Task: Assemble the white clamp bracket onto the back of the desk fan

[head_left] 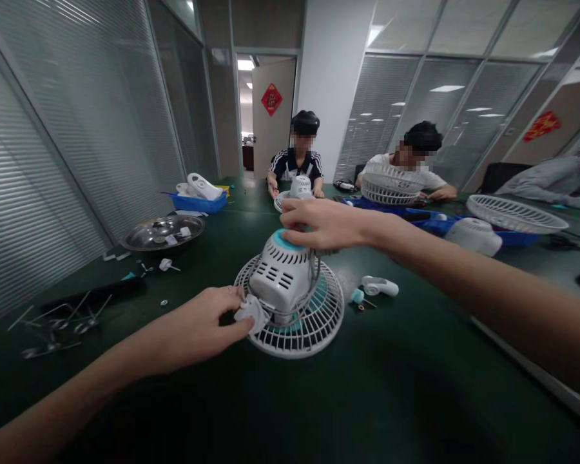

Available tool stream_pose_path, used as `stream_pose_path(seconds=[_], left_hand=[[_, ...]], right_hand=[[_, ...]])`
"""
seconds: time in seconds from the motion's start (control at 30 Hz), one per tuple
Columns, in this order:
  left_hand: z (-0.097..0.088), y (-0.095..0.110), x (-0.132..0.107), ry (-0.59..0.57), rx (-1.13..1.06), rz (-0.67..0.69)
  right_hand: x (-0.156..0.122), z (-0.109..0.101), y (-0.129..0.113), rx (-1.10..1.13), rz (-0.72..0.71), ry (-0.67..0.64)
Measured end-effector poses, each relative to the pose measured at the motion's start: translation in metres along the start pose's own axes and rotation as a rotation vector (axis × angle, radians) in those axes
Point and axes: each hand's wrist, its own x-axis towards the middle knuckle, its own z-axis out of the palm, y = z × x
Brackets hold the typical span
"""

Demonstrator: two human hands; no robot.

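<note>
Dark green tabletop (367,399) below; at frame centre, my left hand (205,322) pinches one white plastic piece (252,314), my right hand (326,222) clasps one white, round-grilled plastic fan (275,274)

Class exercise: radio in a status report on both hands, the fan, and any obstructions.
Left hand pinching white piece. Right hand on turquoise cap. Fan grille-down on table. Loose white part lying to its right.

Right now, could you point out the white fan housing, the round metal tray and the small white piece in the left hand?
White fan housing (274,278): head view, on its slotted side.
Round metal tray (144,241): head view, on its bare inside.
Small white piece (254,314): head view, near its middle.
</note>
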Motion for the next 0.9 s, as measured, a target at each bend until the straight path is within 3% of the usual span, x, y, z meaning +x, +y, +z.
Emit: stream_pose_path(seconds=[0.07, 0.13, 0.23, 0.33, 0.4, 0.47, 0.53, 0.6, 0.73, 0.9], left_hand=[[-0.006, -0.012, 0.005, -0.056, -0.011, -0.008], [-0.009, -0.026, 0.011, -0.005, -0.033, -0.035], [-0.003, -0.043, 0.020, 0.112, -0.079, -0.101], [0.011, -0.057, 0.025, 0.198, -0.186, -0.109], [0.022, -0.066, 0.029, 0.209, -0.251, -0.068], [0.030, -0.072, 0.034, 0.192, -0.302, -0.029], [0.034, -0.076, 0.040, 0.176, -0.350, -0.007], [0.036, -0.077, 0.044, 0.167, -0.404, 0.008], [0.031, -0.074, 0.044, 0.185, -0.456, -0.004], [0.017, -0.069, 0.031, 0.318, -0.331, -0.173]], right_hand=[[0.003, -0.004, -0.003, -0.021, 0.090, -0.045], [0.008, -0.011, 0.001, 0.004, 0.206, -0.077], [0.011, -0.014, 0.014, 0.247, 0.384, -0.051], [-0.004, 0.006, 0.030, 0.566, 0.585, 0.170], [-0.024, 0.035, 0.033, 0.607, 0.687, 0.378], [-0.046, 0.069, 0.028, 0.623, 0.713, 0.515], [-0.065, 0.096, 0.018, 0.739, 0.702, 0.549], [-0.075, 0.112, 0.006, 0.720, 0.627, 0.530], [-0.076, 0.112, -0.008, 0.500, 0.514, 0.414], [-0.080, 0.107, 0.008, 0.498, 0.465, 0.348]])
